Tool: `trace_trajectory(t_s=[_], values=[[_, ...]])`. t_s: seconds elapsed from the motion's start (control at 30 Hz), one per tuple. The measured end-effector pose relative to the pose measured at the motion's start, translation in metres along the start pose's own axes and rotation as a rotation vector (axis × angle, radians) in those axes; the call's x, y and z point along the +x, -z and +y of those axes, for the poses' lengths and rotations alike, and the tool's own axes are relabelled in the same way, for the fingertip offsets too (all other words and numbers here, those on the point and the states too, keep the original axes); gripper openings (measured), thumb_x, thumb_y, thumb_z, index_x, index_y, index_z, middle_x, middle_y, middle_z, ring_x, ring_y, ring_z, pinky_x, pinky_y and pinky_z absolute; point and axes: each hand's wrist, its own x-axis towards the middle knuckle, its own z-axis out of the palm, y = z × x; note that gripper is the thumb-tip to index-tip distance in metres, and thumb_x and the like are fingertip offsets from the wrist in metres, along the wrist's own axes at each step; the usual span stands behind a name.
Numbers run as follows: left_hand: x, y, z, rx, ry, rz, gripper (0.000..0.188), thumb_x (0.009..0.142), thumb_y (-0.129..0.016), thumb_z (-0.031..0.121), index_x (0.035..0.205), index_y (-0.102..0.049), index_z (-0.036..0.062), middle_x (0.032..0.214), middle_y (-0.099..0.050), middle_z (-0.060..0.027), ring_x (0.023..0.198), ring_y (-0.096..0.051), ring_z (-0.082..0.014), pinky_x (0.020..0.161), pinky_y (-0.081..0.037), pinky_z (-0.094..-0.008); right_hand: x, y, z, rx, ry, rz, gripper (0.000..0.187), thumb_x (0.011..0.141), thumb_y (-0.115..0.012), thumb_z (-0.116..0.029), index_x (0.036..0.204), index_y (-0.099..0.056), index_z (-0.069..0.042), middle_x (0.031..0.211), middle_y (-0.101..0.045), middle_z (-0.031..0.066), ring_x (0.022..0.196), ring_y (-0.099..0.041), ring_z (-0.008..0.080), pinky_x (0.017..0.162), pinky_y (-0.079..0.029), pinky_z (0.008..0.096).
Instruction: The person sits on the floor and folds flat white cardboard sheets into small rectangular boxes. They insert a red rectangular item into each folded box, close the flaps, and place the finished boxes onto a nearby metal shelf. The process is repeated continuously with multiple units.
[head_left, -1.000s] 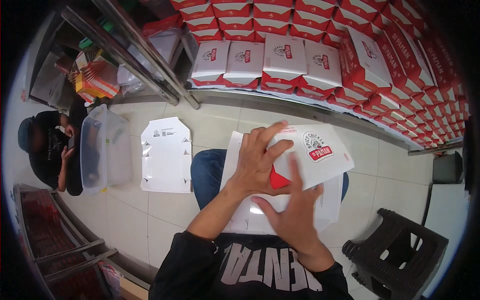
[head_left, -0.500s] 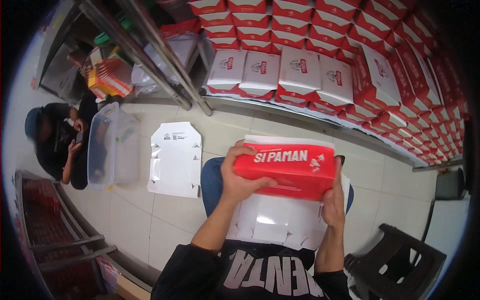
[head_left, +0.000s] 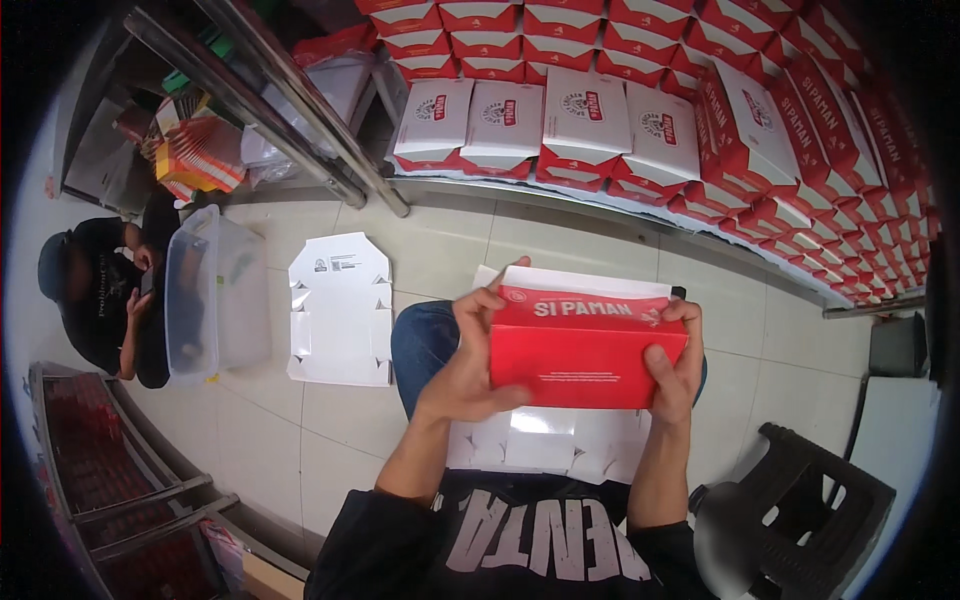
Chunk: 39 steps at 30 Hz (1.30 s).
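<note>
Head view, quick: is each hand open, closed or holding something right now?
Left hand: holding the red box's left end.
Right hand: holding its right end.

Head-worn fisheye, facing down, near the red box (head_left: 588,362)

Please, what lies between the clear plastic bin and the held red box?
In the head view, going from the clear plastic bin: a flat white sheet on the floor, the left knee, then the left hand on the red box.

Above sheets (head_left: 490,445) on the lap (head_left: 418,345) is a carton (head_left: 588,365), bin (head_left: 240,330) left, stool (head_left: 790,458) right, stacked boxes (head_left: 660,140) ahead.
</note>
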Motion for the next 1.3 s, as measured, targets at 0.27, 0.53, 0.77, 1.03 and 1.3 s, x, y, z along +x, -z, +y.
trace_trajectory(t_s=[0.27, 0.53, 0.77, 1.03, 1.3], values=[[-0.017, -0.021, -0.023, -0.048, 0.263, 0.157, 0.041, 0.098, -0.068, 0.022, 0.117, -0.037, 0.0036, 0.132, -0.054, -0.0176, 0.117, -0.053, -0.0165, 0.1, -0.042, -0.0295, -0.01, -0.003, 0.004, -0.235, 0.034, -0.008, 0.057, 0.074, -0.091, -0.025, 0.109, -0.05, -0.007, 0.114, -0.053, 0.0081, 0.106, -0.057, 0.0171, 0.09, -0.049, 0.0318], [-0.018, -0.025, -0.027, -0.22, 0.161, 0.298, 0.04, 0.092, -0.076, 0.024, 0.116, -0.052, 0.0026, 0.122, -0.058, -0.0121, 0.109, -0.057, -0.0151, 0.093, -0.047, -0.0301, -0.004, 0.002, 0.007, -0.255, -0.096, -0.013, 0.05, 0.071, -0.093, -0.016, 0.098, -0.052, -0.007, 0.1, -0.059, 0.0042, 0.099, -0.059, 0.0145, 0.088, -0.049, 0.0296], [-0.002, -0.016, -0.007, 0.084, 0.167, 0.164, 0.04, 0.082, -0.086, 0.017, 0.102, -0.053, 0.0068, 0.108, -0.061, -0.0095, 0.1, -0.06, -0.0143, 0.088, -0.05, -0.03, -0.015, -0.007, 0.002, 0.101, 0.007, -0.013, 0.038, 0.098, -0.062, -0.044, 0.104, -0.053, -0.007, 0.121, -0.051, 0.0151, 0.116, -0.049, 0.0223, 0.104, -0.037, 0.0397], [-0.012, 0.012, -0.029, -0.31, 0.386, 0.256, 0.049, 0.072, -0.093, 0.016, 0.083, -0.045, 0.0122, 0.082, -0.057, 0.002, 0.078, -0.052, -0.0066, 0.07, -0.045, -0.0231, -0.015, 0.008, 0.007, -0.234, 0.194, -0.151, 0.022, 0.102, -0.055, -0.026, 0.106, -0.044, -0.007, 0.142, -0.045, 0.0237, 0.112, -0.049, 0.0215, 0.1, -0.039, 0.0391], [-0.009, 0.013, -0.023, -0.151, 0.296, 0.184, 0.06, 0.064, -0.096, 0.011, 0.1, -0.048, 0.0093, 0.095, -0.055, -0.0003, 0.092, -0.057, -0.0101, 0.083, -0.05, -0.027, -0.007, -0.017, 0.002, -0.392, 0.057, -0.208, 0.054, 0.103, -0.054, -0.028, 0.135, -0.023, 0.001, 0.137, -0.04, 0.0229, 0.13, -0.042, 0.0293, 0.111, -0.032, 0.041]])
